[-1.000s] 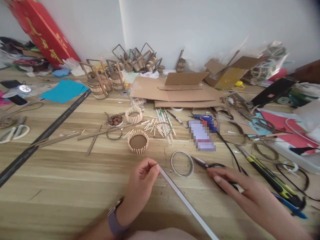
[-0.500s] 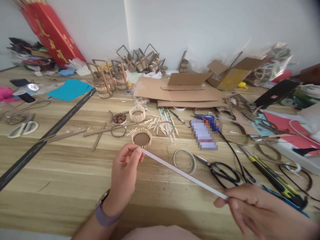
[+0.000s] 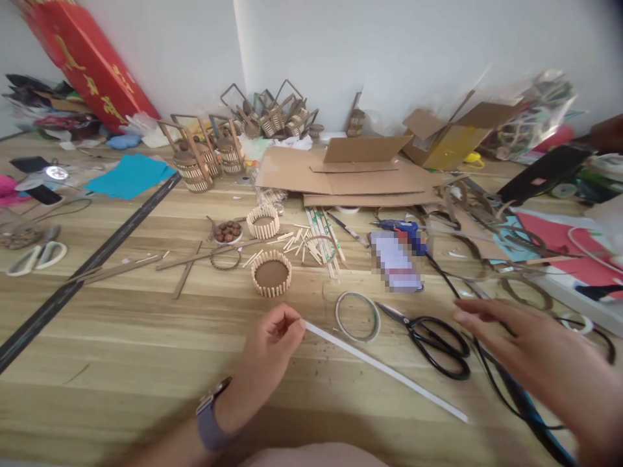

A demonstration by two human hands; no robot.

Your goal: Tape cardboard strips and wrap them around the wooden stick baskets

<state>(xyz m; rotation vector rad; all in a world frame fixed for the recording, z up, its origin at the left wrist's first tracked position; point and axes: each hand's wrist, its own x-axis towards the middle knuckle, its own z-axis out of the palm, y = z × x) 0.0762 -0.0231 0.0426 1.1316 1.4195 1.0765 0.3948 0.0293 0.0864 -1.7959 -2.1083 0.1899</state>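
My left hand (image 3: 277,340) pinches one end of a narrow white strip (image 3: 384,370) between thumb and fingertips. The strip slants down to the right, its far end loose. My right hand (image 3: 530,357) is apart from the strip, fingers stretched out and thumb apart, over the tools on the right, where it hides most of a utility knife. Black-handled scissors (image 3: 438,344) lie just left of it, beside a roll of tape (image 3: 357,316). Beyond my left hand stands a round tray (image 3: 271,274) ringed with short wooden sticks.
A second stick-ringed tray (image 3: 263,224), a bowl of brown nuts (image 3: 227,232) and loose sticks lie farther back. A blue glue gun (image 3: 411,233) and a blurred-out rectangle (image 3: 395,259) are right of centre. Cardboard (image 3: 341,175) and small baskets (image 3: 192,162) stand near the wall.
My right hand has let go of the strip and moved up and right over the tools. My left hand has come down and right, still holding the strip.
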